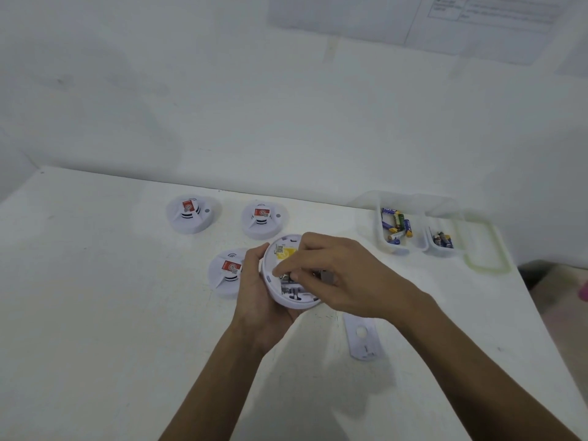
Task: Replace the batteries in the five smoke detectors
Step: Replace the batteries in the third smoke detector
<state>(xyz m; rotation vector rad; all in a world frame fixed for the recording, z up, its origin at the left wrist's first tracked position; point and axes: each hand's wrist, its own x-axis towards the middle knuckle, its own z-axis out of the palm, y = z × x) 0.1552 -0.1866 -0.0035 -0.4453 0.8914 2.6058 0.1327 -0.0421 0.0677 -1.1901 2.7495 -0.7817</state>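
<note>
My left hand [257, 300] grips a white smoke detector [288, 289] turned back-side up above the table, its open battery bay and a yellow label showing. My right hand [331, 275] lies over the bay with thumb and fingers pinching something small and metallic inside it; whether that is a battery is hidden by the fingers. Three more white detectors with red stickers rest on the table: one at back left [191, 214], one at back middle [262, 219], and one [226, 275] just left of my left hand. A loose white battery cover [362, 340] lies to the lower right.
A clear divided plastic box [413, 246] at the back right holds several batteries in two compartments, with its green-rimmed lid [486, 249] beside it. The white table [95, 313] meets a white wall at the back, and the table's right edge drops off near the box.
</note>
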